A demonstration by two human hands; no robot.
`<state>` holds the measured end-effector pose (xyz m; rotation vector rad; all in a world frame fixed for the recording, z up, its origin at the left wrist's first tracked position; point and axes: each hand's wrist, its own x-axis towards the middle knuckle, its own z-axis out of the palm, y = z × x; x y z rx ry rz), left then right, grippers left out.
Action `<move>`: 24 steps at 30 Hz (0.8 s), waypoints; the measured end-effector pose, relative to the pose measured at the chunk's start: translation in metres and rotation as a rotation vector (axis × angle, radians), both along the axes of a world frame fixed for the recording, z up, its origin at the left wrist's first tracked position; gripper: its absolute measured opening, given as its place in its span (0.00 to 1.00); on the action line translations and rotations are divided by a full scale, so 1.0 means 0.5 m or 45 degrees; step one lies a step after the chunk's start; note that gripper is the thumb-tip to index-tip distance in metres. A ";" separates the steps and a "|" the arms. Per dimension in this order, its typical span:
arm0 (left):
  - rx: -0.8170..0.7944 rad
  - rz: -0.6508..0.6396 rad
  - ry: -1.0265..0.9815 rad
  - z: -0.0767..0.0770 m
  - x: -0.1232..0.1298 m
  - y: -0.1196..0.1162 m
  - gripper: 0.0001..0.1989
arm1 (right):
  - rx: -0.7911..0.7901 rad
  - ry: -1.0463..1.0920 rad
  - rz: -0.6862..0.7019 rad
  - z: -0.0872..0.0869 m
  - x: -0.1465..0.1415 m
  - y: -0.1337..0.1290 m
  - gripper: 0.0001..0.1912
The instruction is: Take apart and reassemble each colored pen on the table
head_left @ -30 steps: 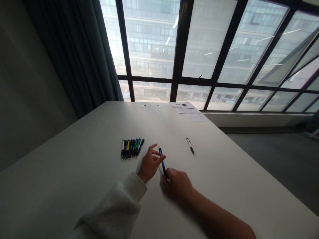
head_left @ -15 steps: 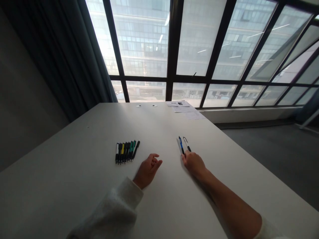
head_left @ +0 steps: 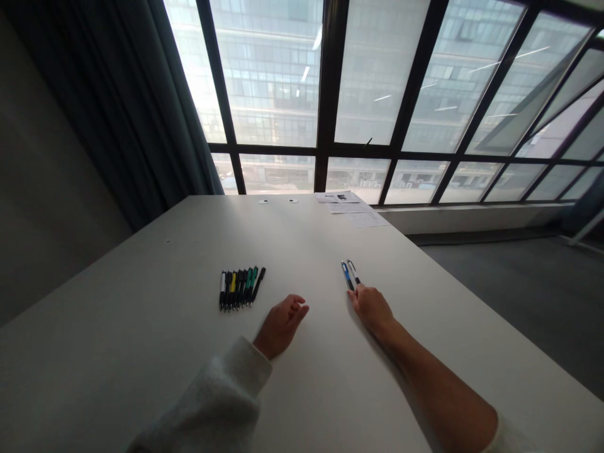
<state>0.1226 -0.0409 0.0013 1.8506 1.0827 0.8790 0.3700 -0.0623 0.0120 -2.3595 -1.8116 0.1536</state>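
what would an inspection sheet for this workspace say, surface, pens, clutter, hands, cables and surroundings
Surface: white table, pale and smooth-looking
Pens: blue pen beside white pen; row of pens further left, side by side
Clutter: papers and two small discs near the far edge
Hands: right hand at the near ends of the blue and white pens, grip hidden; left hand loosely curled, no pen seen in it
Cables: nothing seen
Surroundings: dark curtain left, windows ahead, grey floor right
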 end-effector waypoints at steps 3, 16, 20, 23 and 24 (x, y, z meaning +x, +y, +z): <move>0.004 0.004 0.009 0.004 0.000 -0.001 0.20 | 0.013 0.000 -0.013 -0.002 0.004 0.002 0.19; 0.030 -0.039 0.050 0.009 -0.002 -0.005 0.20 | 0.054 -0.002 -0.055 -0.009 0.014 0.005 0.17; 0.042 -0.049 0.063 0.007 -0.002 -0.003 0.20 | 0.065 0.000 -0.065 -0.010 0.017 0.006 0.17; 0.051 -0.055 0.073 0.003 -0.003 -0.001 0.20 | 0.067 0.005 -0.071 -0.012 0.018 0.007 0.16; 0.053 -0.058 0.076 0.002 -0.003 0.000 0.20 | 0.068 0.008 -0.073 -0.013 0.018 0.007 0.16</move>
